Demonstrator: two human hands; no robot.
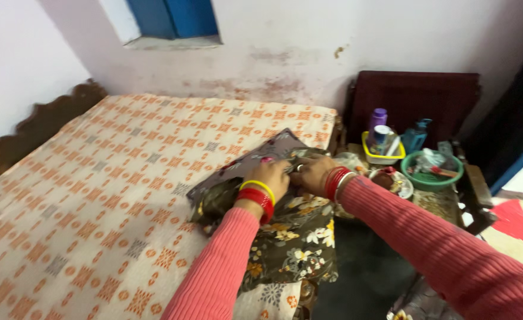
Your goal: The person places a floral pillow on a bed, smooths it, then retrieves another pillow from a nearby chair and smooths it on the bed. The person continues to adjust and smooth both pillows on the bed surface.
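Observation:
Both my hands rest on a dark floral cloth (294, 237) lying at the right edge of the bed (113, 178). My left hand (268, 178), with red and yellow bangles at the wrist, presses down on a folded part of the cloth. Just to its right, my right hand (312, 173), with red and white bangles, pinches the cloth's fold, fingers closed on the fabric. The two hands almost touch. Both arms wear pink ribbed sleeves.
The bed has a cream cover with orange patterns and a dark wooden headboard (42, 121) on the left. To the right stands a small table with a yellow tub (382, 155) of bottles, a green bowl (432, 172) and a small plate (399, 185). A dark chair back (415, 98) leans against the wall.

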